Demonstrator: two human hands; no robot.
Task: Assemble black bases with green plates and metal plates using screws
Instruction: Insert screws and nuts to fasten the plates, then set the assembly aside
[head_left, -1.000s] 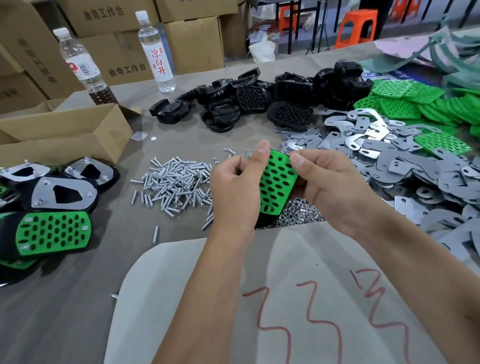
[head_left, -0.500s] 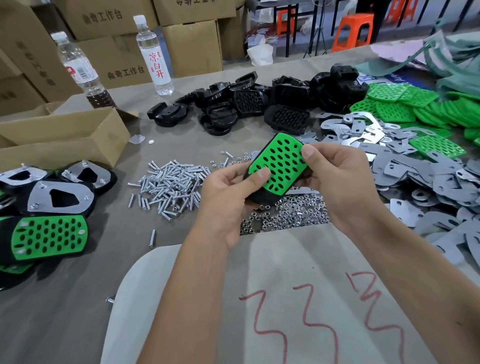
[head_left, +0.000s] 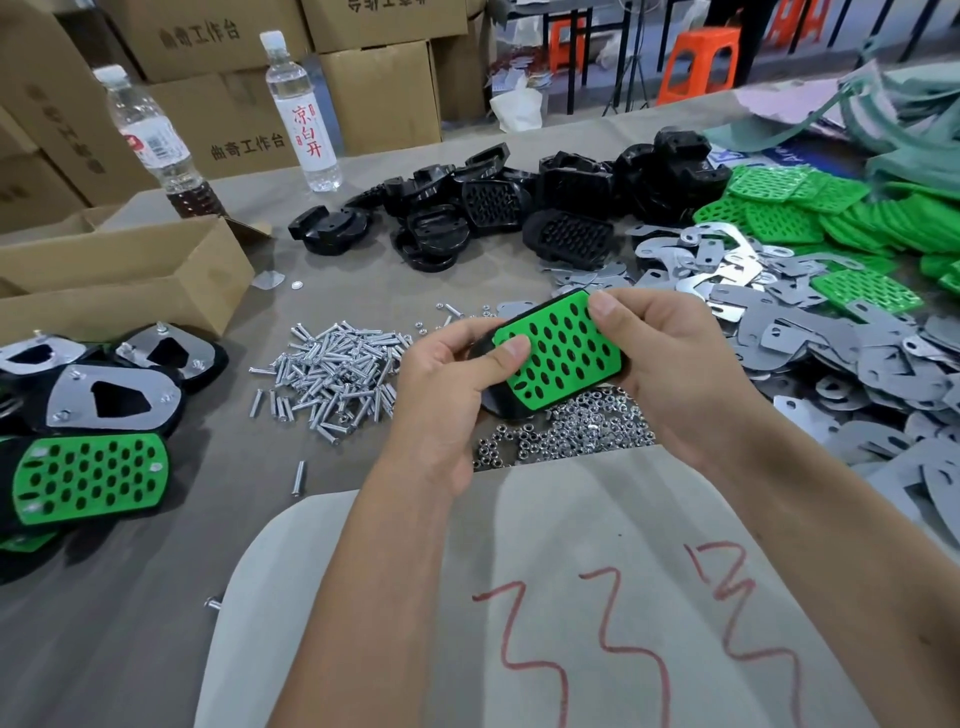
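Green plate (head_left: 561, 349) sits face-up on a black base (head_left: 500, 404), the pair held clear of the desk (head_left: 363, 270) above its near-middle, tilted toward the camera, prob. so the holes can be checked for alignment. Left hand (head_left: 447, 384) grips the near-left end: thumb pressed flat on the plate's corner, other fingers curled under the base. Right hand (head_left: 670, 358) grips the far-right end, thumb on the plate's top corner, remaining fingers wrapped behind, mostly hidden. Both thumbs pinning the plate looks like seating it before fasteners go in; no screw in it yet that I can make out. Directly under the hands lies a heap of nuts (head_left: 571, 431); just left of that, the screws (head_left: 337, 369), both within easy reach for the next step. Metal plates (head_left: 810, 332) spread toward the right edge, spare green plates (head_left: 810, 208) at the far-right corner, loose black bases (head_left: 493, 208) along the far edge. Finished units (head_left: 93, 415) stack at the left edge beside a cardboard box (head_left: 130, 275); two bottles (head_left: 304, 109) stand behind.
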